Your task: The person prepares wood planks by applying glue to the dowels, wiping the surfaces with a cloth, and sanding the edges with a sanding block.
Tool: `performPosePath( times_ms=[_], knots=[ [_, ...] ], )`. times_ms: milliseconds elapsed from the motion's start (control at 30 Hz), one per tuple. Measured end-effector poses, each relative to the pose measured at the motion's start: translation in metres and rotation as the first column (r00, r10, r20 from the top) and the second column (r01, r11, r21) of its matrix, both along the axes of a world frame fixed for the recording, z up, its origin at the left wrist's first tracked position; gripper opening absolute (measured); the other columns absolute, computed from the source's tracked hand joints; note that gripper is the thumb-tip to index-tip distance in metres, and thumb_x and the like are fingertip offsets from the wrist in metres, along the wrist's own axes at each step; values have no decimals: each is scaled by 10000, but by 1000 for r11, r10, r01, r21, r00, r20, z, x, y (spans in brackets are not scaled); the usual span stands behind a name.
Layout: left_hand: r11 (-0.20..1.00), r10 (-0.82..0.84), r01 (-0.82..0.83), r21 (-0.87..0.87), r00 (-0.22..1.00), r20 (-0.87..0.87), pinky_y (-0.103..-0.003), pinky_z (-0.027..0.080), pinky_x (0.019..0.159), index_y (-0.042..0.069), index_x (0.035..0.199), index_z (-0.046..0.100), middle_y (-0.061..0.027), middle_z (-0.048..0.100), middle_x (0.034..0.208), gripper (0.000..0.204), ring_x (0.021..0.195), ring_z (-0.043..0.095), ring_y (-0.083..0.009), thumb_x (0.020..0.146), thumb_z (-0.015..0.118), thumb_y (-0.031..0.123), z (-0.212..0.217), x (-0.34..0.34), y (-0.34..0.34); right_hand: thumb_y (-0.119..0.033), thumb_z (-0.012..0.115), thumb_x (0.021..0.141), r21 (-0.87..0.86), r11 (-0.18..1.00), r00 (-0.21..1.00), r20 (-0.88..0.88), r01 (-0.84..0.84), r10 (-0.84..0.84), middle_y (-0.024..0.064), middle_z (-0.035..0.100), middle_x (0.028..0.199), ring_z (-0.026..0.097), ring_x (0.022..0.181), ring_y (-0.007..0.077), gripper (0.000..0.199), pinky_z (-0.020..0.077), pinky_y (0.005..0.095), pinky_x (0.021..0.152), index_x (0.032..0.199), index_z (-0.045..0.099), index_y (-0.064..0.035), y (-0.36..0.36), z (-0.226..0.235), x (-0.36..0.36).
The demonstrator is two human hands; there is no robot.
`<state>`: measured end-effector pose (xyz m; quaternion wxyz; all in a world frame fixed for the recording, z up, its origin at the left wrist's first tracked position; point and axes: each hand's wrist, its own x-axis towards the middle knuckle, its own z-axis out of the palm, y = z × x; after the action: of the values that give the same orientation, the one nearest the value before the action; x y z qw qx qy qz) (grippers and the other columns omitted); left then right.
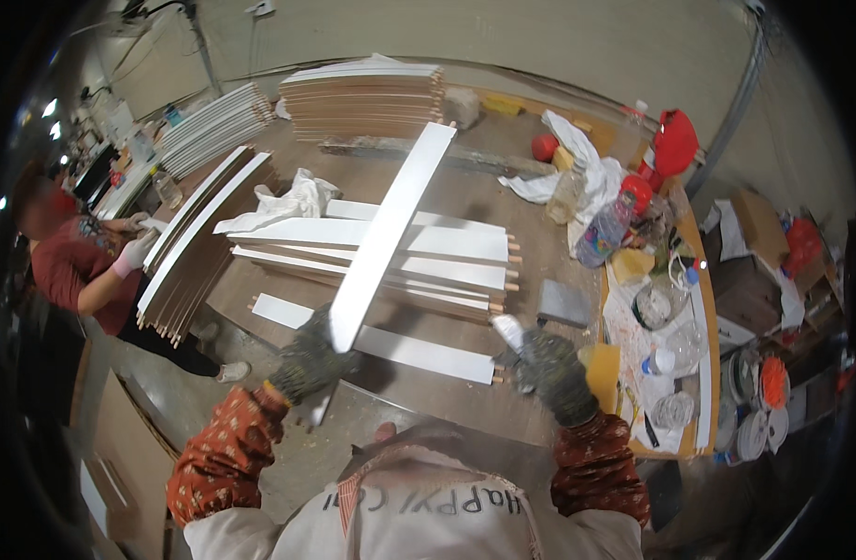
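My left hand (308,359), in a dark patterned glove, grips the near end of a long white slat (395,224). The slat rises at a slant above the worktable (428,392). My right hand (559,378), gloved alike, is closed around a small flat tool with a pale blade (508,329); its exact kind is unclear. Below the held slat, another white slat (428,357) with wooden end pegs lies on the table. Just beyond it is a loose stack of white slats (456,245), partly hidden by the held one. A white cloth (293,201) rests against that stack.
More slat stacks stand at the back (363,103) and left (199,238). A grey block (565,303) and a yellow sponge (600,373) lie near my right hand. Bottles (601,233), rags and containers crowd the right edge. A co-worker (83,252) stands at the left.
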<state>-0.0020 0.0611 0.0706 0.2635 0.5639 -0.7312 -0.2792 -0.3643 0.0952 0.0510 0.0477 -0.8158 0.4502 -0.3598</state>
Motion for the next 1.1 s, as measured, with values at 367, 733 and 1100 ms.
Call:
performPosePath(
  times_ms=[367,733,1100],
  knots=[
    [962,-269,214,169,850,454,-425,498,840,21,1390,306,-237,601,1074,929,975,618,-363,620,760,272,56,54,31,-147,592,904,126,948,799,512,293,-315,132,671,893,650,775,200,231,521,322,689,1089,614,-10,12,24,18],
    [954,-282,114,277,655,701,-444,463,835,-2,1172,432,-206,616,831,634,834,625,-364,670,694,284,85,78,13,-151,609,888,-116,919,913,215,376,-346,127,654,1021,642,892,271,262,522,358,752,1135,617,-65,-32,17,49],
    [930,-355,307,201,615,705,-482,486,628,-101,1150,458,-228,597,773,704,718,591,-407,593,715,244,80,97,-2,-143,617,892,122,903,897,120,411,-424,156,633,828,623,708,301,321,508,393,631,1199,561,-68,-35,33,81]
  ],
)
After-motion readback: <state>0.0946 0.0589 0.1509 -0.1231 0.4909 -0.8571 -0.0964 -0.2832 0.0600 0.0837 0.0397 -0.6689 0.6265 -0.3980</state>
